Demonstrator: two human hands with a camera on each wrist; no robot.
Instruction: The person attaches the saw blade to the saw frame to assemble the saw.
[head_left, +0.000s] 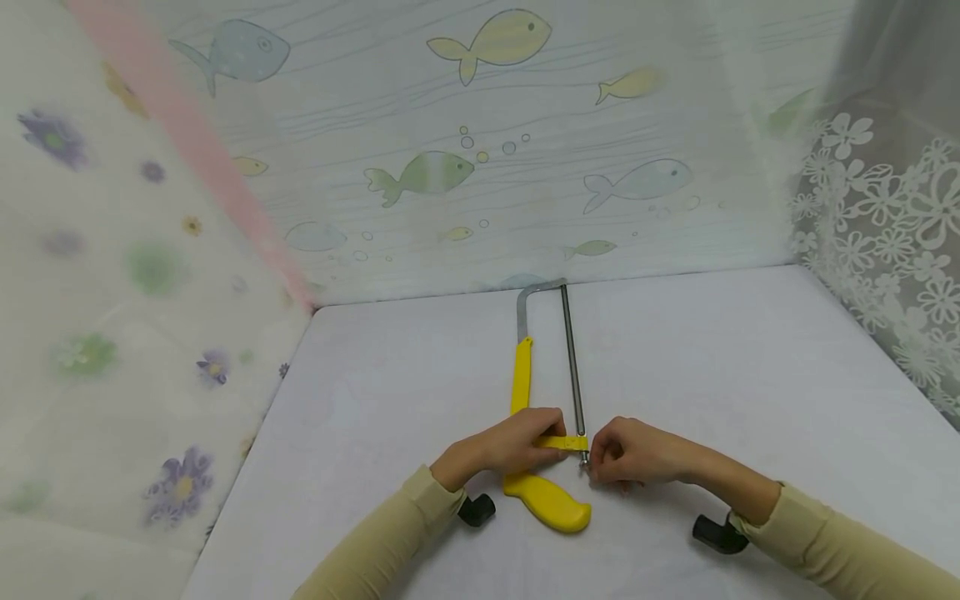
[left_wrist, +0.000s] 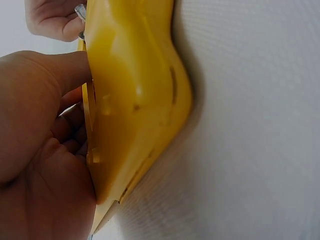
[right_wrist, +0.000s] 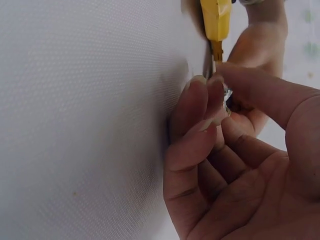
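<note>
Left hand (head_left: 501, 446): we see it curled around the yellow hacksaw (head_left: 542, 492) (flat on the table (head_left: 750, 375)).
Right hand (head_left: 630, 454): fingertips pinch the small metal nut (right_wrist: 226, 95) at the blade's end.

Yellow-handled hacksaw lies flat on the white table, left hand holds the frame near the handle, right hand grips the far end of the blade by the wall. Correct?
Not quite. The right hand pinches the small metal fitting at the near end of the blade, beside the handle, not the far end by the wall; the head view shows this. The rest stands: the yellow-handled hacksaw lies flat on the white table, and the left hand holds the frame near the handle.
</note>
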